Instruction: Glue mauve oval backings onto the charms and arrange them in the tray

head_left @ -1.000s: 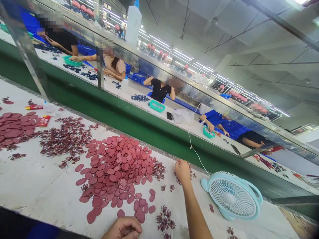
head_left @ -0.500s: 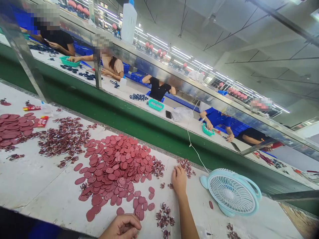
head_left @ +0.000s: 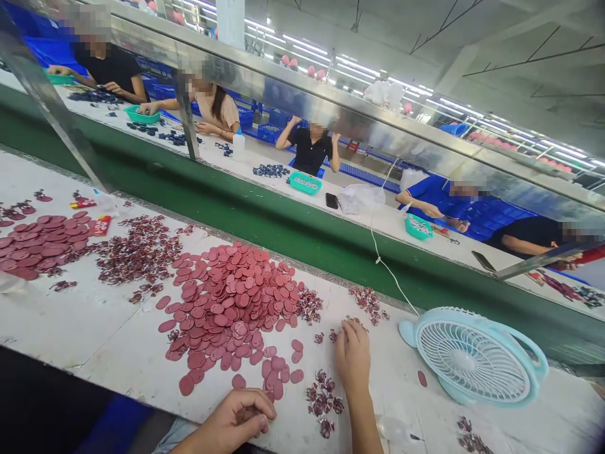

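My left hand rests at the near edge of the table, fingers curled and thumb pressed in; what it holds, if anything, is hidden. To its right my right hand reaches over the white table, fingers stretched forward and bent down at the tips. Just beyond those fingertips lie a few small brown-red pieces, and past them a little cluster of the same pieces. A large heap of flat red oval pieces spreads left of my right hand. Between my wrists sits another group of small dark-red pieces.
A light-blue fan stands at right, its white cord running up to the rail. Farther left are a heap of small brown pieces and larger red ovals. Several co-workers sit across the green divider, beside green baskets.
The view has swung, so the table things sit differently in the picture. My right hand has drawn back slightly from the small cluster, baring pieces at its fingertips. My left hand stays curled.
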A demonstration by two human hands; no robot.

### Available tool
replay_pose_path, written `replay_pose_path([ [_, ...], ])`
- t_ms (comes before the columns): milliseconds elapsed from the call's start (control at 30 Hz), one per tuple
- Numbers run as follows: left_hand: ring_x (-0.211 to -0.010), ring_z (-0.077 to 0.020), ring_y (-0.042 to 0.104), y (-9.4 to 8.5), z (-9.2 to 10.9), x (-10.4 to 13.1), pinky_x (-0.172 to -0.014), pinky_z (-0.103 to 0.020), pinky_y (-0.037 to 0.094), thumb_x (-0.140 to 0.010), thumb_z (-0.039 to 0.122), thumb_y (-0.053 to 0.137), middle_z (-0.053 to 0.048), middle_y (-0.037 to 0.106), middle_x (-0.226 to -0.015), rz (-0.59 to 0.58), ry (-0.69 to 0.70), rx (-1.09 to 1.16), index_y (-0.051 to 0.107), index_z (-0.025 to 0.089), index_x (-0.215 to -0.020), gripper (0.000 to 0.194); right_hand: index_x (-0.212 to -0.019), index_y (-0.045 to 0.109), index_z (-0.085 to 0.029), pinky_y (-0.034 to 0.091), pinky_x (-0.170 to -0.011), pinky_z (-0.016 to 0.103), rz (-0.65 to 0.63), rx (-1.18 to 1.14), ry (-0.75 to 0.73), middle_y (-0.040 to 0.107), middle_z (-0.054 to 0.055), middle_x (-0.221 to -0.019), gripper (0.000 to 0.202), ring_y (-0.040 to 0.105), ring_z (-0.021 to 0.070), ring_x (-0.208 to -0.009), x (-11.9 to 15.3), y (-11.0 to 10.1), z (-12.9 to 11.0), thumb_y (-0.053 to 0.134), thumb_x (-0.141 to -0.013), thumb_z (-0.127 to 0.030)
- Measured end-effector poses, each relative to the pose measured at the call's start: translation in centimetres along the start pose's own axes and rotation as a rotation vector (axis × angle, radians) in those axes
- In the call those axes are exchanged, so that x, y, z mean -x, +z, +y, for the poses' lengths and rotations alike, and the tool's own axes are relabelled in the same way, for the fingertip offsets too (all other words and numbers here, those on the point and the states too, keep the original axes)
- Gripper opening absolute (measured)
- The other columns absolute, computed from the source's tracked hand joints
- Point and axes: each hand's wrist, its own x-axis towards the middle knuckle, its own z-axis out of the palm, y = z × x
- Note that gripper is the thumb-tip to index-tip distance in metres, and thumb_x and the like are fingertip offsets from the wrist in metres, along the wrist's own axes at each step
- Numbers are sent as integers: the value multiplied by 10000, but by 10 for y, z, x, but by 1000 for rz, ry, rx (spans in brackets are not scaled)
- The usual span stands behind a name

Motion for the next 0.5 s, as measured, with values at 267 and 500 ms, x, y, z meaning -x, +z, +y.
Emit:
replay_pose_path([
  [267,-899,-279,821,-1,1,8,-936,-481,668,-800,807,1007,40,916,-1018,15,44,-66,990,564,-870,254,-1116,986,-354,785,-1167,761,-127,-215,83,994,106,-1252,285,925,394,-1178,39,-12,-46,712,-1102,-428],
  [500,-1099,-295,908,-6,61,-1,-1067,-415,695,-1094,586,849,-49,978,-1141,-35,273,-393,1011,371,-1087,269,-1202,973,-641,804,-965,915,70,-539,597,899,67,-1134,290,896,474,-1025,115,-83,-44,924,-935,-540],
])
